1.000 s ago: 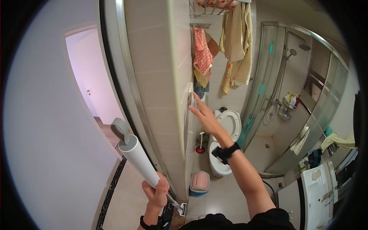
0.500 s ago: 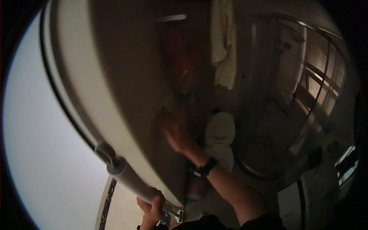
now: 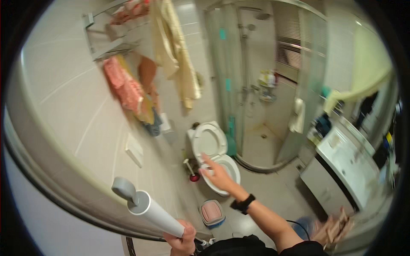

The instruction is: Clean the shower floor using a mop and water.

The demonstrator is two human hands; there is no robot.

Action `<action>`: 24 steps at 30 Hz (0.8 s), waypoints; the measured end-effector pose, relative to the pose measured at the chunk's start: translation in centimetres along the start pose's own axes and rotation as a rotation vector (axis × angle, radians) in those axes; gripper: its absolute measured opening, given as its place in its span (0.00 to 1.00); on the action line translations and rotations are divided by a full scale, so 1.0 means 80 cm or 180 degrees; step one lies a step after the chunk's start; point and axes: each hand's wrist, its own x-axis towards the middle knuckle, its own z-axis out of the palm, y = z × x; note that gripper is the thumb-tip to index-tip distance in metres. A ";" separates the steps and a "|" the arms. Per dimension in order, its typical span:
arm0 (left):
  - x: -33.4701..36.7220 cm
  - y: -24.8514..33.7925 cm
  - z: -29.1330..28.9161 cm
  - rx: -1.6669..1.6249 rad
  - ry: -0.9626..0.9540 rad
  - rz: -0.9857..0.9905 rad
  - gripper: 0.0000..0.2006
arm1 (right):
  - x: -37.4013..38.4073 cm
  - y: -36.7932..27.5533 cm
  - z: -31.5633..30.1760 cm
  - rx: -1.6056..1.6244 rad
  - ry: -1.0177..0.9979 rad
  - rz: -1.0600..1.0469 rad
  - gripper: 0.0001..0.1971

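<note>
My left hand (image 3: 181, 240) is wrapped round a white tube (image 3: 160, 217) with a grey loop at its upper end. The tube slants up and to the left, close to the wall at the doorway; its lower part is hidden by my hand and body. My right hand (image 3: 217, 174), a black band on its wrist, reaches out with fingers apart and holds nothing. Behind it in the view stands a white toilet (image 3: 232, 170) with its lid raised. A white wall switch (image 3: 134, 150) is on the tiled wall to the left of that hand.
A plunger (image 3: 193, 176) and a small bin (image 3: 212, 213) stand along the left wall. Clothes (image 3: 124, 85) and a pale yellow garment (image 3: 175, 51) hang above. Further right are a glass shower enclosure (image 3: 260, 166) and a white washbasin (image 3: 348, 160). A blue tub (image 3: 303, 228) sits at lower right.
The dark room has become brightly lit. My view has swung left, and my right hand has moved away from the left wall. The tube stays in my left hand.
</note>
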 end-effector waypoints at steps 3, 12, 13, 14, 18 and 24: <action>0.001 0.005 -0.002 -0.0200 -0.0625 -0.0067 0.15 | -0.113 0.046 -0.090 -0.0519 0.1539 0.0248 0.29; -0.015 -0.005 -0.028 -0.0836 -0.1188 -0.0564 0.09 | -0.540 -0.060 -0.230 -0.2185 0.4198 0.1263 0.20; -0.001 -0.022 -0.027 0.0541 -0.1488 0.1540 0.08 | -0.531 -0.102 -0.205 -0.1524 0.4368 0.1056 0.20; 0.009 0.001 0.001 0.0226 -0.1755 0.0984 0.10 | -0.556 -0.125 -0.203 -0.1477 0.4445 0.1135 0.20; 0.019 0.047 0.069 -0.0379 -0.2075 0.0693 0.17 | -0.514 -0.119 -0.193 -0.1183 0.4040 0.1375 0.22; 0.078 0.064 0.132 -0.0705 -0.1732 0.0625 0.13 | -0.360 -0.031 -0.209 -0.1035 0.2819 0.1155 0.22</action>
